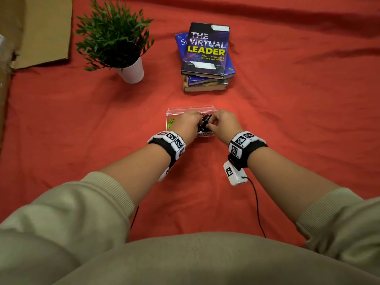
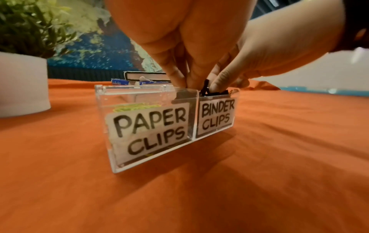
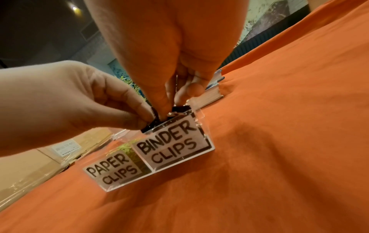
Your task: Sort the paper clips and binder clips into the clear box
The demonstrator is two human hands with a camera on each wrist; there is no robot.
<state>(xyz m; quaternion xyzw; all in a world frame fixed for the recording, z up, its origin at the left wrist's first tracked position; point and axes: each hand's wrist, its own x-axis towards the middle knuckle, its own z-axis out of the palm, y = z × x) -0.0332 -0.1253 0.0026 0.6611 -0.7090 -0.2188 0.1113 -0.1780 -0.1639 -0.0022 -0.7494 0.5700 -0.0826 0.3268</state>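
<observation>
A clear two-part box (image 1: 181, 109) stands on the red cloth, labelled "PAPER CLIPS" on the left and "BINDER CLIPS" on the right (image 2: 103, 110) (image 3: 207, 141). Yellow-green paper clips (image 1: 171, 123) (image 2: 135, 107) lie in the left compartment. Black binder clips (image 1: 204, 120) (image 2: 213, 93) (image 3: 179, 109) fill the right compartment to its rim. Both hands meet over that compartment. My left hand (image 1: 199, 120) (image 2: 185, 83) (image 3: 148, 121) pinches a black binder clip at the rim. My right hand (image 1: 208, 124) (image 2: 217, 85) (image 3: 169, 110) reaches down with curled fingers and pinches the clips beside it.
A green plant in a white pot (image 1: 132, 72) stands at the back left. A stack of books (image 1: 205, 56) lies behind the box. Cardboard (image 1: 41, 27) covers the far left corner. Wrist-camera cables (image 1: 257, 202) trail along the cloth near my body.
</observation>
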